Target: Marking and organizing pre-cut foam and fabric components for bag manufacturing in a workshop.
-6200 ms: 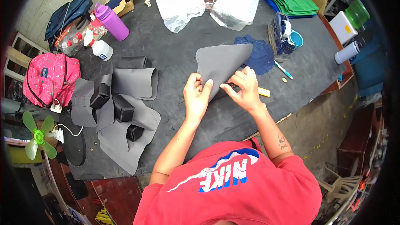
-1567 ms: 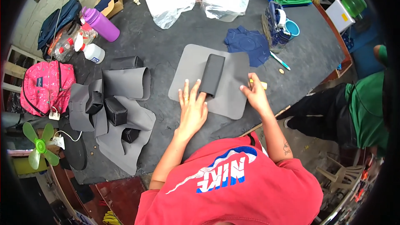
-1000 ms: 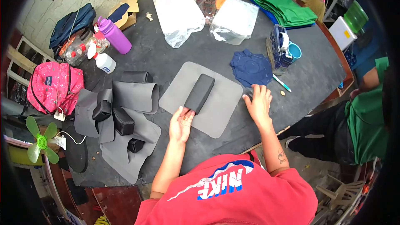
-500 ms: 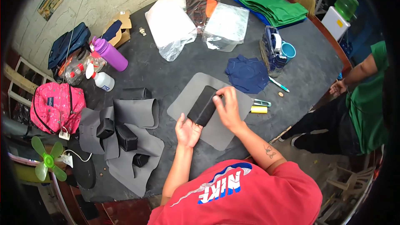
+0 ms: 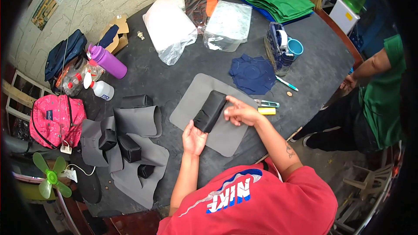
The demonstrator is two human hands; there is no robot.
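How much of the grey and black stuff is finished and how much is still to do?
Looks done: a pile of grey pieces with black blocks on them lies to the person's left. In hand: the left hand holds the near end of a black block on a flat grey sheet, and the right hand touches its side. Left: this sheet is not yet curled around its block like some in the pile. No spare sheets show.

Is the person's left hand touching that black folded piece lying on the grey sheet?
Touching. In the head view, the left hand cups the near end of the black folded piece, with no gap visible between them. The right hand rests against its side.
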